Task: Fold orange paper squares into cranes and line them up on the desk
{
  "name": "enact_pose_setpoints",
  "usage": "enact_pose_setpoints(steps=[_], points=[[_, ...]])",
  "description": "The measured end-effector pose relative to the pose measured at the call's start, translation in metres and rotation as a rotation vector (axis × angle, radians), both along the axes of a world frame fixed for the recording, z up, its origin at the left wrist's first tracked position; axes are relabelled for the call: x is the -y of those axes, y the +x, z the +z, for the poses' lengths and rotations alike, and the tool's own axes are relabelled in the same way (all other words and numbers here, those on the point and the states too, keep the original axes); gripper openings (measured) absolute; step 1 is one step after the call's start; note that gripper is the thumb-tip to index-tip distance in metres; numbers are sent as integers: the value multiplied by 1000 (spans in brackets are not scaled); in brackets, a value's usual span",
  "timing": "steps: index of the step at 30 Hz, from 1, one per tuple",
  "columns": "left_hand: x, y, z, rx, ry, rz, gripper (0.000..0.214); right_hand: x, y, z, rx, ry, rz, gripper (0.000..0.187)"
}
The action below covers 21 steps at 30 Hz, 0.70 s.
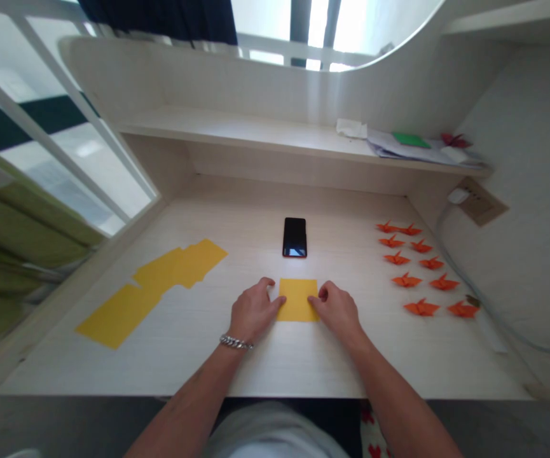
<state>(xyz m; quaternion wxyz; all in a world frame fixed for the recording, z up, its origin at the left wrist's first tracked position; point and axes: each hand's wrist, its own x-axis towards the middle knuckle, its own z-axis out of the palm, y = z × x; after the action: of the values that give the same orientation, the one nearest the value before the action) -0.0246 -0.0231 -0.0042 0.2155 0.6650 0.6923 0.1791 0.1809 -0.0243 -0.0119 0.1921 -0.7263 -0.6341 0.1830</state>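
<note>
A small yellow paper square lies flat on the pale wooden desk in front of me. My left hand, with a metal bracelet at the wrist, rests on the desk with fingers curled and its fingertips pressing the paper's left edge. My right hand does the same at the right edge, fingers curled, thumb and forefinger pinched on the paper. The paper is not lifted.
A black phone lies just beyond the paper. Several yellow sheets are spread at the left. Several orange folded paper cranes stand in two rows at the right. A shelf behind holds papers. A wall socket is at the right.
</note>
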Motion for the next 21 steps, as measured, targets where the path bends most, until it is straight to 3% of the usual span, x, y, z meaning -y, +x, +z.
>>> enact_pose_setpoints(steps=[5, 10, 14, 21], points=[[-8, -13, -1, 10, 77, -60, 34, 4, 16, 6, -59, 74, 164, 16], [-23, -6, -3, -44, 222, -264, 47, 17, 19, 7, 25, 84, 333, 28], [-36, 8, -3, -98, 148, -287, 54, 21, 12, 6, 139, 45, 333, 28], [-45, 18, -6, 67, 32, -276, 33, 18, 12, 11, 144, -8, 352, 29]])
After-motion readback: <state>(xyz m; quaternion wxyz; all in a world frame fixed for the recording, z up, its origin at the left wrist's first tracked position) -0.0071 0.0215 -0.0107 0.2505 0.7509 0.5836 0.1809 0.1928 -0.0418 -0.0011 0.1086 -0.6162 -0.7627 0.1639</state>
